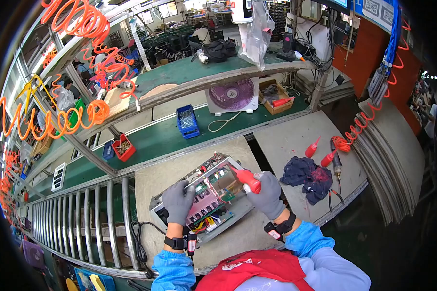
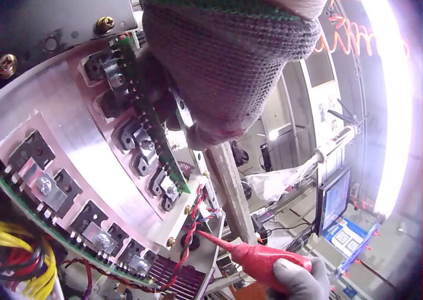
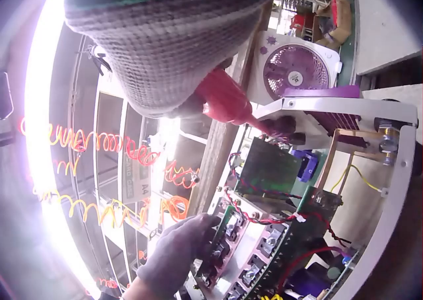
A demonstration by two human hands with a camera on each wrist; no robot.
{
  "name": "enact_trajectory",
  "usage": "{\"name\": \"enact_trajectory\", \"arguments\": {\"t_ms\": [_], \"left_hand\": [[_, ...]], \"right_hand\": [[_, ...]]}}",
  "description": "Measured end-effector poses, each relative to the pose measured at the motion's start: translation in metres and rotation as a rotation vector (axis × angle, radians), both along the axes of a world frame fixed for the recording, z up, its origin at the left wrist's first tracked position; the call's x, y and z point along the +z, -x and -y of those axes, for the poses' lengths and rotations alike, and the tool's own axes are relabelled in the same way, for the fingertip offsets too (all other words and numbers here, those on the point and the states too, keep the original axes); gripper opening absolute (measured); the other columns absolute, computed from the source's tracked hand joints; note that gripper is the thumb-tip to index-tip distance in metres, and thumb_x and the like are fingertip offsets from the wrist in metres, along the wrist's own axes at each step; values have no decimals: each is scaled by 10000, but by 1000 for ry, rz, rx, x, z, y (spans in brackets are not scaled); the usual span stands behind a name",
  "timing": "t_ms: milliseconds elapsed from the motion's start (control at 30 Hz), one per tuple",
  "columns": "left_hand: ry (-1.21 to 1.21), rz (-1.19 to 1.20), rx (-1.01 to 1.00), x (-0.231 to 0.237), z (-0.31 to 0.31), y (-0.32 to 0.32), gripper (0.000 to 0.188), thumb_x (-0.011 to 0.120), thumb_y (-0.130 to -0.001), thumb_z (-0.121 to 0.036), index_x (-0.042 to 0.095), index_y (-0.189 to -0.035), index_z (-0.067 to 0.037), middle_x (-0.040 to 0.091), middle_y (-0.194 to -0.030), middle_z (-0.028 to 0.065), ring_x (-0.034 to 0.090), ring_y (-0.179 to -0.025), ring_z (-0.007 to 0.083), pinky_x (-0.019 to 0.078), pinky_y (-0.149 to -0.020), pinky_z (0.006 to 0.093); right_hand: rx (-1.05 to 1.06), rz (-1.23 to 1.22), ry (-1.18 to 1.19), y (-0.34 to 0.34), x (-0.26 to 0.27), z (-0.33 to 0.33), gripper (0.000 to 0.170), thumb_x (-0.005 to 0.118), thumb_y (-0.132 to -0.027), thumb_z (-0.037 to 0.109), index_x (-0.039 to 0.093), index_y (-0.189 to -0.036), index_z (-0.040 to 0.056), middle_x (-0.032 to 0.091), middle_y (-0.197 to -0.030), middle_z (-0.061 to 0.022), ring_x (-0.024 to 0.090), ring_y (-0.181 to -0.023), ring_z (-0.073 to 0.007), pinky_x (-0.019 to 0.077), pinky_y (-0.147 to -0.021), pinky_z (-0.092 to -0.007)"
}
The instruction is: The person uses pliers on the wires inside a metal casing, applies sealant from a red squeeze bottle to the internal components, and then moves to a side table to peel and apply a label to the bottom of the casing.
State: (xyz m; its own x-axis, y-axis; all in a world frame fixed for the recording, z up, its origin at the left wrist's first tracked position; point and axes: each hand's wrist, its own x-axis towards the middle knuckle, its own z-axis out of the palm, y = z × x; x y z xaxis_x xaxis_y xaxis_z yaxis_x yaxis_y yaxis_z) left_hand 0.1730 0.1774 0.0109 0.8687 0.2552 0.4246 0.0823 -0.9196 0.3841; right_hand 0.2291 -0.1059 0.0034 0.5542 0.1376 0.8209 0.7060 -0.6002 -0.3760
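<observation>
An open metal chassis [image 1: 238, 209] with circuit boards, black components and coloured wires lies tilted on the bench. The gloved left hand [image 1: 178, 200] grips its left side; in the left wrist view that hand [image 2: 218, 75] is over the edge beside a green board [image 2: 149, 121]. The gloved right hand [image 1: 267, 194] holds a red squeeze bottle [image 1: 247, 179], its nozzle pointing toward the chassis's upper part. In the right wrist view the bottle [image 3: 228, 100] emerges from under the right hand [image 3: 165, 49], its tip near the far end of the chassis.
Right of the chassis lie a dark cloth [image 1: 306, 179], red bottles [image 1: 312, 148] and a driver tool [image 1: 337, 165]. Behind are a blue bin [image 1: 187, 122], a red bin [image 1: 124, 148] and a fan [image 1: 232, 96]. Metal rollers [image 1: 97, 218] run to the left; coiled orange hoses hang above.
</observation>
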Motion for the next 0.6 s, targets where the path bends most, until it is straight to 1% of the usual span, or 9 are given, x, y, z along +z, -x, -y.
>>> {"name": "enact_trajectory", "arguments": {"t_ms": [167, 267, 367, 600], "left_hand": [[-25, 16, -3, -3, 1, -1, 247, 670, -860, -344, 733, -968, -131, 711, -859, 75, 673, -847, 283, 481, -790, 424], [-26, 10, -4, 0, 3, -1, 244, 669, -861, -340, 730, -967, -128, 709, -861, 73, 672, -848, 282, 480, -792, 423], [-27, 8, -5, 1, 6, 0, 243, 668, -861, -339, 727, -964, -127, 708, -862, 71, 669, -853, 283, 479, -793, 422], [-19, 43, -18, -1, 7, -1, 242, 668, -865, -351, 721, -954, -132, 694, -843, 69, 660, -846, 289, 472, -782, 424]], "right_hand": [[70, 9, -62, 15, 13, 4, 463, 838, -688, 155, 563, -1048, 59, 595, -858, -144, 602, -745, -348, 484, -653, -448], [108, 37, -56, 22, 19, 3, 466, 840, -687, 154, 560, -1048, 61, 597, -854, -142, 604, -736, -345, 485, -644, -443], [118, 2, -38, 25, 18, 2, 467, 839, -687, 152, 557, -1049, 67, 600, -857, -136, 606, -741, -341, 486, -651, -440], [101, 25, -27, 22, 17, -1, 480, 836, -676, 146, 551, -1056, 72, 590, -850, -133, 597, -729, -345, 472, -643, -448]]}}
